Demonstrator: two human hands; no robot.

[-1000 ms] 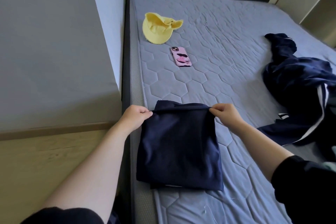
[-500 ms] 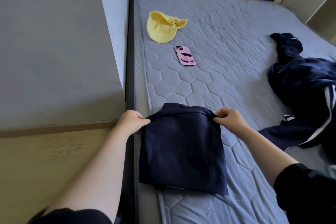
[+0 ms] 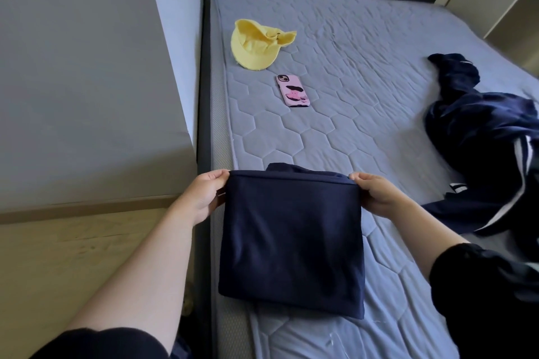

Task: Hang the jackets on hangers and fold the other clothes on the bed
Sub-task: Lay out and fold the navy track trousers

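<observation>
**A:** What's the cloth like?

**B:** A soft, matte navy garment [image 3: 291, 236], folded nearly square. It lies at the near left edge of the bed [image 3: 364, 114], on grey hexagon-quilted mattress.

**A:** And the hands?

**B:** The left hand [image 3: 204, 195] pinches its far left corner and the right hand [image 3: 376, 192] its far right corner, with the forearms reaching forward.

**A:** Any room around them?

**B:** Open mattress beyond the knuckles, up to a pink phone [image 3: 292, 90] and a floppy yellow hat [image 3: 256, 44]. A crumpled white-striped navy jacket [image 3: 490, 154] lies right of the right hand.
</observation>
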